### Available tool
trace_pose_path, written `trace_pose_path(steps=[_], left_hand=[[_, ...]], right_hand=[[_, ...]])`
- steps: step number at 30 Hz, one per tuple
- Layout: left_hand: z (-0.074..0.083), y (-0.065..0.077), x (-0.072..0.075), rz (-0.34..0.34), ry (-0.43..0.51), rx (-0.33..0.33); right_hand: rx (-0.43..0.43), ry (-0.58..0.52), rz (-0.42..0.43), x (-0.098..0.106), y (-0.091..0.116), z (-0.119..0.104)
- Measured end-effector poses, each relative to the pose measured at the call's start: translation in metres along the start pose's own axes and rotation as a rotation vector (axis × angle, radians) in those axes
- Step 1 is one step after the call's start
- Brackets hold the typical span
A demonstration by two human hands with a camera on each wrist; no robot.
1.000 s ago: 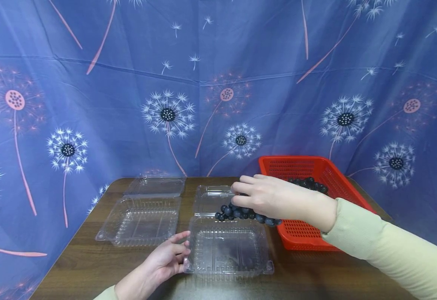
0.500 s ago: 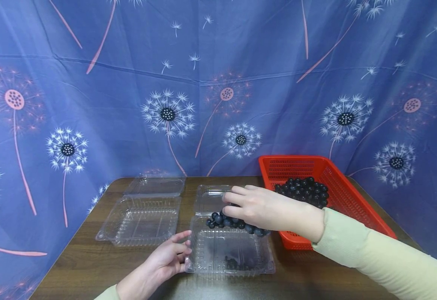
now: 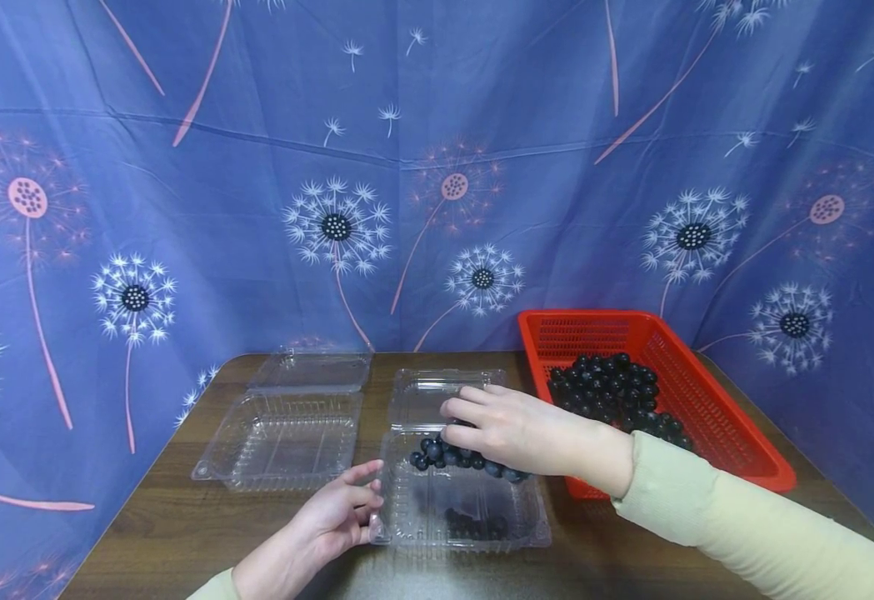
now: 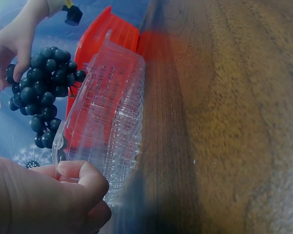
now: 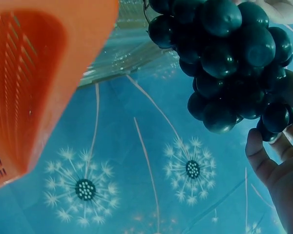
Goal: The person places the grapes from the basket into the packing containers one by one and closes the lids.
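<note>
A bunch of dark grapes hangs from my right hand, which grips it from above. It is over the clear plastic container, whose lid lies folded back. A dark reflection or shadow of the bunch shows in the container's floor. My left hand pinches the container's near left rim between thumb and fingers, as the left wrist view also shows. In the right wrist view the grapes fill the upper right, with the fingertips at their lower end.
A red perforated basket stands at the right with more dark grapes in it. To the left, a second clear container stands with its lid back. A blue dandelion-print cloth hangs behind the wooden table.
My right hand has carried the grapes left and lower, from beside the basket to over the container. More grapes in the basket now show. The left hand stays at the rim.
</note>
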State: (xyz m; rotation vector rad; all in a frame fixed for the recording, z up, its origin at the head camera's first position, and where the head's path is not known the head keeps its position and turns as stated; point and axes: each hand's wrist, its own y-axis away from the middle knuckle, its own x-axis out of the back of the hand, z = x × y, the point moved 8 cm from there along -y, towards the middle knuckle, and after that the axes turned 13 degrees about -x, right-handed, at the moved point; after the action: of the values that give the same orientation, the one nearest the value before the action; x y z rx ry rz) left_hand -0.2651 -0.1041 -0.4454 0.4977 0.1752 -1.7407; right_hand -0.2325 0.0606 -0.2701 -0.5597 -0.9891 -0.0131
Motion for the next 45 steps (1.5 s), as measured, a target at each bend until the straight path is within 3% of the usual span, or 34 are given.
trace_pose_path(steps=[12, 34, 45], left_hand=[[0.0, 0.0, 0.0, -0.018, 0.003, 0.007], [-0.001, 0.0, 0.002, -0.012, 0.0, 0.007], [0.0, -0.001, 0.0, -0.02, 0.002, 0.009]], right_hand=[[-0.016, 0.024, -0.049, -0.022, 0.009, -0.004], [-0.012, 0.061, -0.066, -0.062, 0.028, -0.01], [-0.044, 0.054, -0.072, -0.071, 0.031, -0.006]])
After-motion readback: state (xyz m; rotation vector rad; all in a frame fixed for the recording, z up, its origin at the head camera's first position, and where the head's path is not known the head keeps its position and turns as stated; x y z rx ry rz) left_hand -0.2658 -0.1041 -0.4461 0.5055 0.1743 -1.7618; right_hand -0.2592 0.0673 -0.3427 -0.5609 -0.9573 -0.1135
